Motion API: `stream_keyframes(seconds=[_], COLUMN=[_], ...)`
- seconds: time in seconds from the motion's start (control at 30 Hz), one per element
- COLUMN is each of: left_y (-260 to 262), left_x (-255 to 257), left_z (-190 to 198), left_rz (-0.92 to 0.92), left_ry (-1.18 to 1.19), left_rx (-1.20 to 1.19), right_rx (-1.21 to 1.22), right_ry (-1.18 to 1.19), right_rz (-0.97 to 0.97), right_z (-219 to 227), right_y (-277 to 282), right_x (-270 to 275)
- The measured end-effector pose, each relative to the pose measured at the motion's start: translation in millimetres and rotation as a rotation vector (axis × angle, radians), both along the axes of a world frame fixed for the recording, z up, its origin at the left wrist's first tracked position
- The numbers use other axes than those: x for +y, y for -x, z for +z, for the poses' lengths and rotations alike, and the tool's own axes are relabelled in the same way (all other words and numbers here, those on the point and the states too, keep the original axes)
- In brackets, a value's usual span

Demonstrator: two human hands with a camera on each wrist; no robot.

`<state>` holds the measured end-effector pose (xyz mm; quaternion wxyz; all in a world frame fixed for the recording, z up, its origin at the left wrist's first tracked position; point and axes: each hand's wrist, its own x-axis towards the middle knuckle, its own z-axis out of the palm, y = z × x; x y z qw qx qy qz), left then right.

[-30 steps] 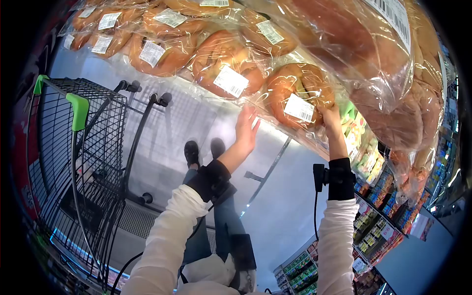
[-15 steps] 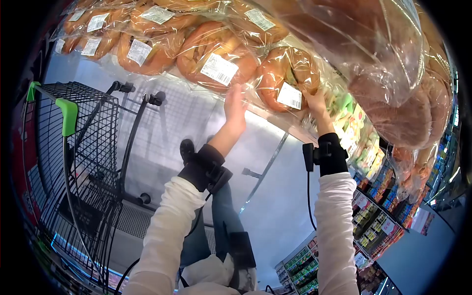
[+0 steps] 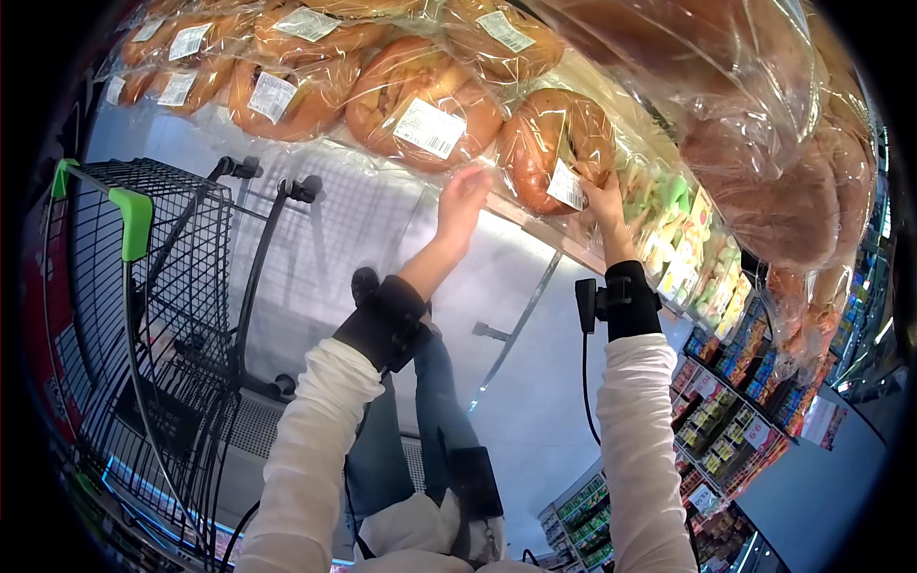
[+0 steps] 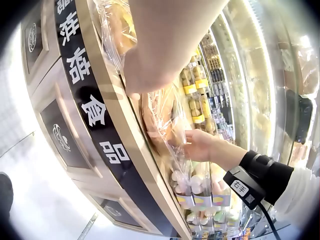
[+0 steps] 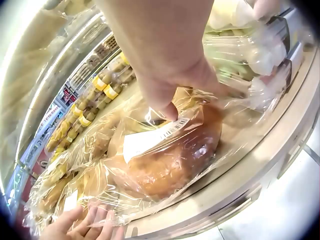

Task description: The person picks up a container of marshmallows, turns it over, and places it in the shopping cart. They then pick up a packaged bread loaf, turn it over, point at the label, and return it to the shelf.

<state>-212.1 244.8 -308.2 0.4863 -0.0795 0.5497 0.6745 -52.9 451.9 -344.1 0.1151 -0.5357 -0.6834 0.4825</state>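
Observation:
A round brown bread loaf (image 3: 535, 158) in a clear plastic bag with a white barcode label (image 3: 566, 185) lies at the display's front edge. My right hand (image 3: 604, 199) grips its right side through the bag. In the right wrist view, the thumb of that hand (image 5: 167, 75) lies by the label, and its other fingers are mostly hidden. My left hand (image 3: 465, 201) is held at the loaf's left, fingers loosely extended. Seen from the right wrist, the left fingers (image 5: 92, 227) are spread at the bag's plastic edge.
More bagged loaves (image 3: 420, 105) line the display on the left, and large bagged breads (image 3: 764, 181) hang close at upper right. Packaged goods (image 3: 673, 229) sit right of the loaf. A shopping cart (image 3: 143, 286) stands on the floor at left. The counter's wooden edge (image 4: 132, 155) runs along the front.
The view has shifted, with the loaves sitting higher and further left. Held by my right hand, the loaf has turned slightly, so its label now tilts to the right. My left hand stays near its left side.

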Motion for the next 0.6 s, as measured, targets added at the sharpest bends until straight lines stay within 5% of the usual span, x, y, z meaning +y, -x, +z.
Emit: stream_keyframes(seconds=[0.2,0.3,0.5,0.6], left_y=[2,-2,-7,-7], left_x=[-1,3,9,7], left_z=[-7,-11,-11,-14], left_rz=[-0.062,-0.016,0.080,0.021], left_ry=[0.058,0.114,0.041,0.094], left_rx=[-0.060,-0.074,-0.173,-0.163], right_rx=[-0.088,-0.105,-0.556,-0.533], right_ry=[-0.109,-0.191,-0.151,-0.177], right_rz=[-0.167,-0.080,0.014,-0.006], right_z=[21,12,18,30], right_y=[7,7,13,18], right_x=[1,2,-29,-49])
